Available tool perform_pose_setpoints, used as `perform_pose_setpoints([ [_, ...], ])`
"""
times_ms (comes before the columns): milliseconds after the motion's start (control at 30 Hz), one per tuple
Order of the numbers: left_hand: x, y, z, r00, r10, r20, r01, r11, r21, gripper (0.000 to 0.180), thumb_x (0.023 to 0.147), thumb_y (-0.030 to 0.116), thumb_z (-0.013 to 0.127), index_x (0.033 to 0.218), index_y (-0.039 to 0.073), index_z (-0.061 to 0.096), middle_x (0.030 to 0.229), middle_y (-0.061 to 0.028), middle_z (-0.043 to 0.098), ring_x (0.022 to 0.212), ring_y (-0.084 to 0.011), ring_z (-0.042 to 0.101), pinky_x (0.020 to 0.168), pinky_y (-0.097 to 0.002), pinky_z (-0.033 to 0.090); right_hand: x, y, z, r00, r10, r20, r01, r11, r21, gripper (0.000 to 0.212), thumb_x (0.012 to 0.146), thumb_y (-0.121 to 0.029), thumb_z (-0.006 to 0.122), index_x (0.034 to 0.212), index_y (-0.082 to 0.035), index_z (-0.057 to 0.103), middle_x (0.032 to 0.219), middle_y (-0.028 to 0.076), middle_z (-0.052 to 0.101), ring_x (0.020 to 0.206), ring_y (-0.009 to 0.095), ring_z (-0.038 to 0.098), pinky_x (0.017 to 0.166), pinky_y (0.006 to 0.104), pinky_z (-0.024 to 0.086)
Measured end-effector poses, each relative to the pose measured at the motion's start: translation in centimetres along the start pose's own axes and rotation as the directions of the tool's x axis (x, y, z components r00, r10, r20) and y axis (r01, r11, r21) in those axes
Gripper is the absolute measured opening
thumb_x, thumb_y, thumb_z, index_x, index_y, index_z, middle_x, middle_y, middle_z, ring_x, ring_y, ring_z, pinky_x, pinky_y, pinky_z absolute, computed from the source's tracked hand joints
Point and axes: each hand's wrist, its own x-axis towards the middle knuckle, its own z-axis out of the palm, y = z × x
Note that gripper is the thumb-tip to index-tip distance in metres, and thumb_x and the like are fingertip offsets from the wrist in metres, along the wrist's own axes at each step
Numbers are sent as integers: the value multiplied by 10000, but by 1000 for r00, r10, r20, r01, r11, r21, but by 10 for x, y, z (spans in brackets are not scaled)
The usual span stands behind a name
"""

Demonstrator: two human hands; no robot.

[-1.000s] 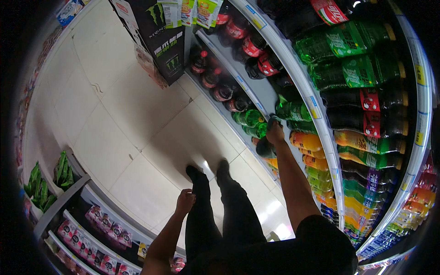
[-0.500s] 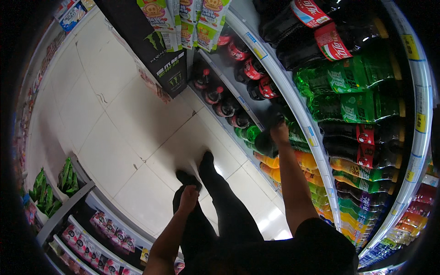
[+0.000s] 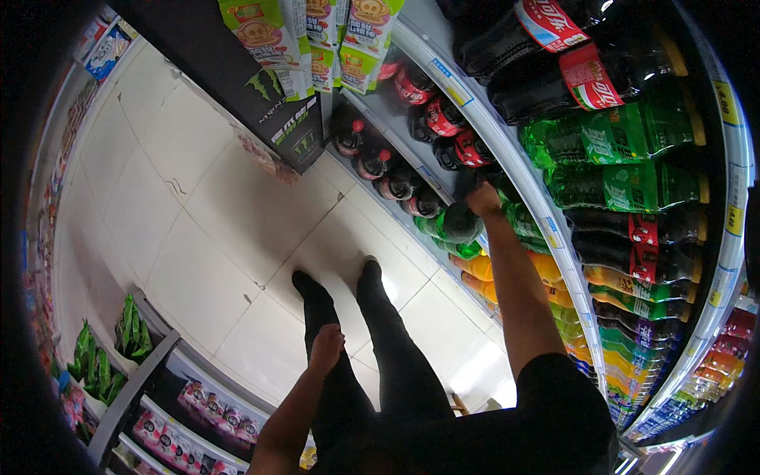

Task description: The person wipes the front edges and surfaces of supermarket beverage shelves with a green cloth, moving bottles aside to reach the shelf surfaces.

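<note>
My right hand reaches in at the second shelf on the right, its fingers wrapped around a dark cola bottle. The bottle lies tilted, its rounded end sticking out past the shelf edge above green bottles. Part of it is hidden by my hand. Beside it on the same shelf are red-labelled cola bottles. Low in front of my left leg hangs my left hand, fingers curled, with nothing visible in it.
Shelves on the right hold green soda bottles, orange drinks and price rails. A black display stand with hanging green snack packets stands ahead. Snack racks line the lower left.
My right hand has moved slightly up and deeper toward the shelf, taking the bottle with it. My back foot has stepped forward beside the other. The left hand stays low.
</note>
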Motion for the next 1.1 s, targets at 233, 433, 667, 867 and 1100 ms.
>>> perform_pose_setpoints([
  [233, -1, 8, -20, 999, 34, 12, -35, 997, 70, 249, 847, 34, 495, 1091, -2, 463, 756, -70, 583, 638, -122, 555, 565, -257, 471, -13, 30, 29, 902, -421, -96, 392, 891, -231, 500, 736, -70, 488, 1236, -68, 499, 1226, 232, 501, 1064, 376, 534, 909, 460, 428],
  [433, 2, -3, -17, 995, 46, 86, -36, 994, -108, 247, 840, 23, 510, 1081, -4, 466, 757, -75, 580, 634, -121, 552, 553, -254, 467, -20, -28, 5, 947, -308, 95, 319, 937, -141, 569, 723, -79, 482, 1291, -93, 463, 1167, 237, 542, 1082, 386, 521, 920, 428, 430],
  [667, 5, -12, -18, 996, 62, 60, -60, 998, -35, 225, 843, 15, 511, 1066, 9, 475, 761, -72, 584, 633, -112, 553, 546, -249, 463, -8, -87, 1, 973, -227, 39, 224, 973, 61, 561, 729, -167, 535, 1258, -9, 438, 1183, 247, 536, 1108, 377, 515, 934, 455, 423],
  [867, 8, 2, -24, 993, 100, 67, -100, 995, -10, 214, 861, 38, 488, 1071, 5, 472, 751, -65, 584, 619, -119, 548, 551, -269, 462, 3, -139, -14, 988, -144, 53, 143, 990, 13, 490, 727, -165, 537, 1176, 20, 473, 1140, 278, 548, 1086, 383, 532, 940, 431, 427],
  [1100, 12, -2, -26, 997, 70, 19, -66, 984, -164, 243, 847, 56, 496, 1083, -1, 473, 719, -59, 569, 597, -117, 528, 549, -260, 453, 11, -152, -3, 967, -252, -44, 255, 964, 78, 569, 732, -209, 558, 1245, -30, 388, 1145, 269, 537, 1089, 407, 522, 920, 441, 442],
])
